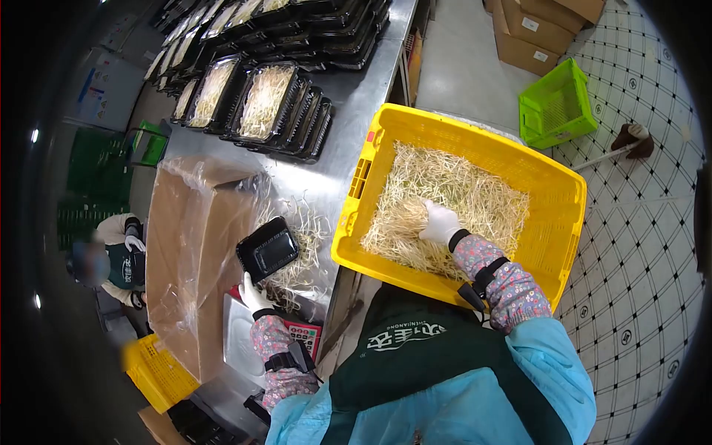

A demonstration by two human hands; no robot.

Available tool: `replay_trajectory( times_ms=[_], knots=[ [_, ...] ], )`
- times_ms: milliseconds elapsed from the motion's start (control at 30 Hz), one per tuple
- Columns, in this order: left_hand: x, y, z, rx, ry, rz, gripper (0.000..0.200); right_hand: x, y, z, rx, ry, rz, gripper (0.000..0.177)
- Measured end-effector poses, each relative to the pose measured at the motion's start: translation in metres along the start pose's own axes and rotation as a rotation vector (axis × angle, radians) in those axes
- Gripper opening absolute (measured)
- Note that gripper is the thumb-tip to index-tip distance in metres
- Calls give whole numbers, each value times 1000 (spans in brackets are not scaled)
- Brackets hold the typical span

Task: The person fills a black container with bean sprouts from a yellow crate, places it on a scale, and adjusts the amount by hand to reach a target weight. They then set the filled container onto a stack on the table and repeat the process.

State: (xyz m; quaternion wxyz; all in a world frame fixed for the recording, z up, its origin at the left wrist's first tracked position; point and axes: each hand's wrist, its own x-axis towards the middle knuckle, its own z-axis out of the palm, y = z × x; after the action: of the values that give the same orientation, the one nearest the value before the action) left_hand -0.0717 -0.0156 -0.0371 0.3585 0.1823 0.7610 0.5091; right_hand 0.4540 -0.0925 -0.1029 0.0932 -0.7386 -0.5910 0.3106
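My left hand (254, 295), in a white glove, grips the near edge of a black plastic tray (268, 248). Nothing lies inside the tray, which is held tilted above loose bean sprouts on the metal table. My right hand (440, 222), also gloved in white, is closed around a clump of bean sprouts (404, 222), its fingertips partly hidden by them. The clump is inside a big yellow crate (475, 127) whose floor is covered with sprouts. Below my left hand stands a scale with a red keypad (302, 337) and a silver pan (243, 337).
Stacked sprout-filled trays (267, 100) stand on the steel table (348, 96). A plastic-lined cardboard box (174, 259) is left of my left hand. On the floor are a green crate (558, 104) and cardboard boxes (530, 37). Another person (122, 256) stands at far left.
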Motion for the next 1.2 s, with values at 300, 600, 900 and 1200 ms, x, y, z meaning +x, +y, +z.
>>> replay_trajectory(
  times_ms=[300,600,900,1200],
  knots=[
    [16,-35,16,-262,116,-284,34,-22,10,-51,-58,-142,1,100],
    [-85,59,53,-471,141,465,38,-37,-78,-118,-150,107,-252,103],
    [-208,126,14,620,7,1453,55,-63,-307,-84,-314,236,-798,51],
    [-119,36,-142,-6,-23,824,43,-109,-490,50,-255,97,-1410,66]
  ],
)
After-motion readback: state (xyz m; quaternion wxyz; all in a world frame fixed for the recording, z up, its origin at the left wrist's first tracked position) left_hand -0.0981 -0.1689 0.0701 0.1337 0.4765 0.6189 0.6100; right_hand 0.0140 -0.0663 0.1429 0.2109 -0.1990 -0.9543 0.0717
